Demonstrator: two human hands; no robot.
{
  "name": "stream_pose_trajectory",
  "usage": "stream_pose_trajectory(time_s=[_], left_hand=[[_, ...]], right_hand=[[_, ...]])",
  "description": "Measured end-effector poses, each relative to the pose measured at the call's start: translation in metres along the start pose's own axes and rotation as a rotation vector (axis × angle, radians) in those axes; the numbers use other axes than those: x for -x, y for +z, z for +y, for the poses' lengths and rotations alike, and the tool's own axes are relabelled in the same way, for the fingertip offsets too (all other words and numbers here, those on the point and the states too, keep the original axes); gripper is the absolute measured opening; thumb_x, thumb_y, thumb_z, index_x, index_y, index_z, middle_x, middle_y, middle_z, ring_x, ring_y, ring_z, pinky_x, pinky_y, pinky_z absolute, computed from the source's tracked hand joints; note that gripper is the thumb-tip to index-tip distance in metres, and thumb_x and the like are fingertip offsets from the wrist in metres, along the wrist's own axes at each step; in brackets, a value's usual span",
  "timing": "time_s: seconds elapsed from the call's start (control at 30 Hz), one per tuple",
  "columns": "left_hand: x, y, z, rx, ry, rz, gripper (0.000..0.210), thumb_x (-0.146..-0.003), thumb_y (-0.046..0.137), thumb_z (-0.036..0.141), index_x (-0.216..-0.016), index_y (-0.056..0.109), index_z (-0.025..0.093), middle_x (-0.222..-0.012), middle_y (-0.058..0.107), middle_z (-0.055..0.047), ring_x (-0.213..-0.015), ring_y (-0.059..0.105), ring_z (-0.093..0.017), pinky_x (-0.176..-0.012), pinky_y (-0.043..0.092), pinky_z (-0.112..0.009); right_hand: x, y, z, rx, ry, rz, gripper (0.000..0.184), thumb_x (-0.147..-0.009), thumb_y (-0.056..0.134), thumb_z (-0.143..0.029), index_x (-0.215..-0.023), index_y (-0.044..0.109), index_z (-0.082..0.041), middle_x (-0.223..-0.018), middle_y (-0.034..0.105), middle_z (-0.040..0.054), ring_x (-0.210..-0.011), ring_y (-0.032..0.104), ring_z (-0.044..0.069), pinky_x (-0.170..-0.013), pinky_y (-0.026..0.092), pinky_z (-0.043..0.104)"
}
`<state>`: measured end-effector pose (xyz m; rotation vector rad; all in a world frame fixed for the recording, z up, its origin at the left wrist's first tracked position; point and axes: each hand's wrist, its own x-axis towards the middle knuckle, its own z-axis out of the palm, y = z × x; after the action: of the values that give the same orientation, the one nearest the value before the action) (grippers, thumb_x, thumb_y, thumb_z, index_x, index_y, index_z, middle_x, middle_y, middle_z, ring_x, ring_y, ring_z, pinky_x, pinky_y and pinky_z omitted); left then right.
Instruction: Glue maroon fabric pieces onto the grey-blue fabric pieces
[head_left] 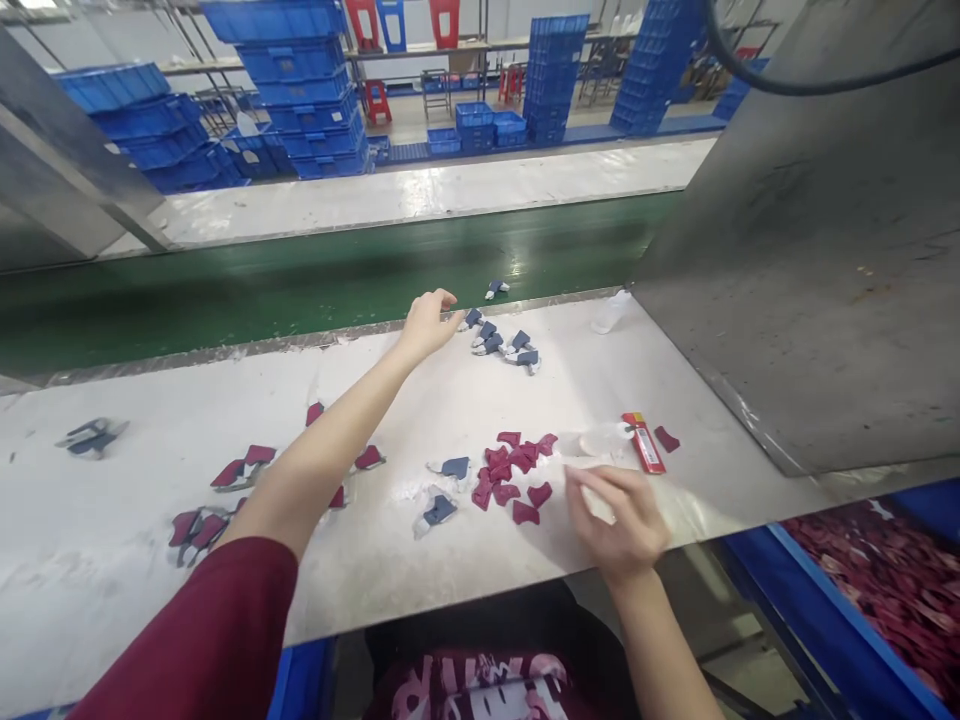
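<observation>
The table [600, 390] is the largest item; it extends beneath both hands. The green belt [300, 270] runs beyond the left fingers, along the table's far edge. A metal panel [825, 250] stands to the right of both sets of fingers. Blue crates [311, 90] are stacked well beyond the left fingers, past the belt. A bin [840, 602] filled with red pieces sits below the table, to the right of the right fingers.

The left hand [435, 322] is at the belt-side edge, thumb and forefinger apart, with nothing seen between them. The right hand [621, 520] is over the near part of the table, thumb and forefinger tips close; whether they meet or pinch anything cannot be told.

A red box [645, 443] lies just beyond the right knuckles. Blue parts [521, 342] lie grouped on the table just right of the left fingers; one further blue part [496, 289] rests on the belt, slightly beyond them. Two more lie left of the right fingers, past the pile. Red-topped parts [259, 455] lie around the left forearm, well nearer the body than the left fingers.

Loose red pieces [499, 462] form a pile just left of the right fingers, some overlapping. One single red piece [666, 438] lies beside the box.
</observation>
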<state>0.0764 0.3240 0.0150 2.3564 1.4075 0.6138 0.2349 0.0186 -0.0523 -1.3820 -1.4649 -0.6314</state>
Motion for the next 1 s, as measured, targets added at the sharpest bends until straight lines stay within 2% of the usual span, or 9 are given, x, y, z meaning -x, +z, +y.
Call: stream_pose_trajectory(time_s=[0.07, 0.17, 0.33, 0.43, 0.53, 0.67, 0.8, 0.9, 1.0], left_hand=[[-0.029, 0.016, 0.006, -0.010, -0.032, 0.003, 0.030, -0.093, 0.058, 0.029, -0.117, 0.061, 0.012, -0.120, 0.067, -0.016, -0.115, 0.059, -0.027, -0.103, 0.043, -0.040], [-0.057, 0.040, 0.012, -0.006, -0.074, 0.009, 0.036, -0.091, 0.062, 0.030, -0.121, 0.060, 0.011, -0.121, 0.068, -0.019, -0.117, 0.059, -0.031, -0.100, 0.045, -0.043], [-0.078, 0.065, 0.014, 0.027, -0.153, 0.022, 0.038, -0.088, 0.066, 0.028, -0.124, 0.062, 0.014, -0.121, 0.070, -0.018, -0.113, 0.064, -0.030, -0.095, 0.048, -0.040], [-0.085, 0.068, 0.014, 0.050, -0.184, 0.029, 0.034, -0.085, 0.068, 0.020, -0.119, 0.066, 0.015, -0.117, 0.072, -0.017, -0.111, 0.066, -0.030, -0.093, 0.049, -0.038], [-0.081, 0.063, 0.015, 0.083, -0.124, 0.012, 0.031, -0.084, 0.066, 0.014, -0.115, 0.069, 0.013, -0.113, 0.074, -0.017, -0.108, 0.067, -0.028, -0.094, 0.049, -0.036], [-0.053, 0.053, 0.017, 0.154, 0.069, -0.092, 0.030, -0.086, 0.063, 0.015, -0.115, 0.070, 0.014, -0.104, 0.078, -0.009, -0.099, 0.071, -0.022, -0.093, 0.051, -0.028], [-0.008, 0.030, 0.018, 0.182, 0.176, -0.086, 0.036, -0.094, 0.056, 0.025, -0.128, 0.063, 0.016, -0.125, 0.072, -0.009, -0.120, 0.063, -0.022, -0.105, 0.044, -0.033], [0.043, 0.001, 0.017, 0.171, 0.210, -0.030, 0.036, -0.097, 0.052, 0.029, -0.128, 0.061, 0.014, -0.134, 0.066, -0.011, -0.127, 0.057, -0.024, -0.111, 0.040, -0.037], [0.116, -0.027, 0.015, 0.132, 0.242, -0.004, 0.032, -0.096, 0.055, 0.035, -0.120, 0.064, 0.016, -0.124, 0.070, -0.010, -0.118, 0.062, -0.025, -0.106, 0.044, -0.039]], right_hand=[[-0.002, 0.003, -0.006, -0.063, -0.038, -0.297, 0.041, -0.083, 0.063, 0.001, -0.112, 0.068, -0.027, -0.102, 0.073, 0.0030, -0.082, 0.066, 0.016, -0.068, 0.057, 0.028], [-0.002, 0.013, -0.009, -0.041, -0.017, -0.478, 0.043, -0.087, 0.054, 0.001, -0.117, 0.069, -0.026, -0.116, 0.073, 0.0024, -0.084, 0.061, 0.017, -0.072, 0.058, 0.031], [0.002, 0.024, -0.008, -0.083, 0.072, -0.490, 0.026, -0.093, 0.059, -0.013, -0.114, 0.071, -0.023, -0.105, 0.075, 0.0041, -0.082, 0.058, 0.020, -0.069, 0.059, 0.033], [0.003, 0.025, -0.008, -0.097, 0.144, -0.472, 0.025, -0.095, 0.057, -0.016, -0.116, 0.071, -0.023, -0.101, 0.073, 0.0069, -0.085, 0.058, 0.020, -0.069, 0.058, 0.033], [0.005, 0.026, -0.008, -0.066, 0.211, -0.426, 0.024, -0.096, 0.059, -0.021, -0.117, 0.070, -0.021, -0.101, 0.069, 0.0095, -0.091, 0.059, 0.023, -0.073, 0.058, 0.036], [0.010, 0.029, -0.007, -0.032, 0.248, -0.432, 0.024, -0.097, 0.058, -0.029, -0.116, 0.071, -0.021, -0.104, 0.067, 0.0107, -0.092, 0.060, 0.024, -0.077, 0.058, 0.039], [0.014, 0.030, -0.004, -0.016, 0.238, -0.444, 0.026, -0.097, 0.057, -0.032, -0.115, 0.072, -0.019, -0.104, 0.066, 0.0122, -0.093, 0.061, 0.025, -0.078, 0.058, 0.040], [0.018, 0.028, -0.001, -0.042, 0.281, -0.447, 0.029, -0.098, 0.055, -0.034, -0.117, 0.071, -0.019, -0.106, 0.066, 0.0126, -0.095, 0.063, 0.025, -0.079, 0.059, 0.040], [0.020, 0.027, 0.002, -0.063, 0.332, -0.437, 0.029, -0.099, 0.052, -0.032, -0.116, 0.072, -0.020, -0.106, 0.066, 0.0118, -0.095, 0.065, 0.023, -0.080, 0.059, 0.039]])
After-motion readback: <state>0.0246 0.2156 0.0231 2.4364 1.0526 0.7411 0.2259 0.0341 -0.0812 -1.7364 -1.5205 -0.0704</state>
